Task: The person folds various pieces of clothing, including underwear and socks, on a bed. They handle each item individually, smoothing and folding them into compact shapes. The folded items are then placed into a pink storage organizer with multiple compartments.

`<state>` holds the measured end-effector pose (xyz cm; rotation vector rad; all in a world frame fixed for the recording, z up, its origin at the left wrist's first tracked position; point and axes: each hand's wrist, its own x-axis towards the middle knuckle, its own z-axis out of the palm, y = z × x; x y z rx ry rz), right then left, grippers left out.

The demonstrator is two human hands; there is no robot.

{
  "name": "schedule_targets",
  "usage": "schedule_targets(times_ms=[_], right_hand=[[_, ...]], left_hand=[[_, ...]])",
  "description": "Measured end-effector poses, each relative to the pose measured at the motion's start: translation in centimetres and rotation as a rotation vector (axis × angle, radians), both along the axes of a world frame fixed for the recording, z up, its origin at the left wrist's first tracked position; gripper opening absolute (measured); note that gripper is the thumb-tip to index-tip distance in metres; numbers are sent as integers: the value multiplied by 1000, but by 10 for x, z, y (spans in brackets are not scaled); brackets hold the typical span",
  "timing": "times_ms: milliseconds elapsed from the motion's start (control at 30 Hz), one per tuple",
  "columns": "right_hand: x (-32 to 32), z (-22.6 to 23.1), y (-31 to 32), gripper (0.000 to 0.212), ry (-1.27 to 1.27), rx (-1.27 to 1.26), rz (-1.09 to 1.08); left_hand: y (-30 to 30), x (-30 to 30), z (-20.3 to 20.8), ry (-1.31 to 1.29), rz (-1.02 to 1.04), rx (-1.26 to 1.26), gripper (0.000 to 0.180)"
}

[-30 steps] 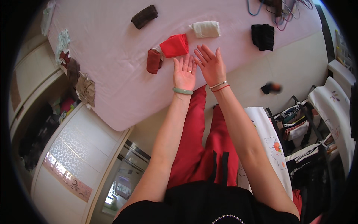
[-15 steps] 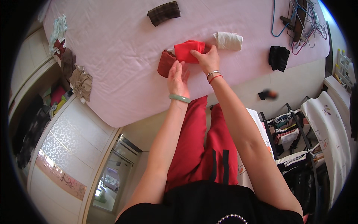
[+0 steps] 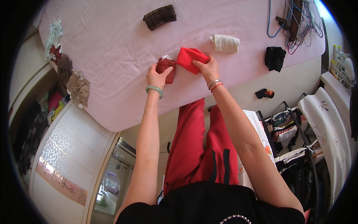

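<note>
My left hand point(image 3: 158, 77) is closed round a folded dark red garment point(image 3: 169, 74), thumb on top, on the pink bed sheet point(image 3: 123, 48). A bit of white shows at that garment's upper edge. To its right, my right hand point(image 3: 208, 68) pinches a folded bright red garment point(image 3: 188, 59) between thumb and fingers. The two folded pieces lie close side by side. Beyond my right hand is a rolled cream-white garment point(image 3: 226, 43). A folded brown plaid garment point(image 3: 159, 17) rests farther off.
A folded black garment point(image 3: 275, 58) and a heap of hangers point(image 3: 298, 22) are at the bed's right. Crumpled tan clothing point(image 3: 78, 89) lies at the left edge. A cabinet point(image 3: 71, 145) stands left, a clothes rack point(image 3: 287, 130) right. A dark object point(image 3: 264, 93) lies on the floor.
My left hand has moved left and taken hold of the dark red garment. The bright red garment, in my right hand, has come away from on top of it and turned slightly.
</note>
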<state>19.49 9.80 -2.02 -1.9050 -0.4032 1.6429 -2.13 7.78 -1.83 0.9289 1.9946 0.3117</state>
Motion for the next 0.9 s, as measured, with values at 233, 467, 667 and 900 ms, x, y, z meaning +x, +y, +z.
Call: schedule_targets(times_ms=[233, 467, 667, 900], right_hand=[[16, 14, -2, 46, 254, -77, -161], [21, 72, 4, 44, 509, 14, -460], [27, 87, -11, 40, 334, 83, -424], [51, 82, -23, 34, 190, 159, -486]], left_hand=[[5, 38, 28, -350, 278, -31, 43], [17, 93, 41, -598, 554, 140, 39], [27, 134, 59, -725, 553, 111, 39], [27, 155, 87, -1224, 477, 56, 54]])
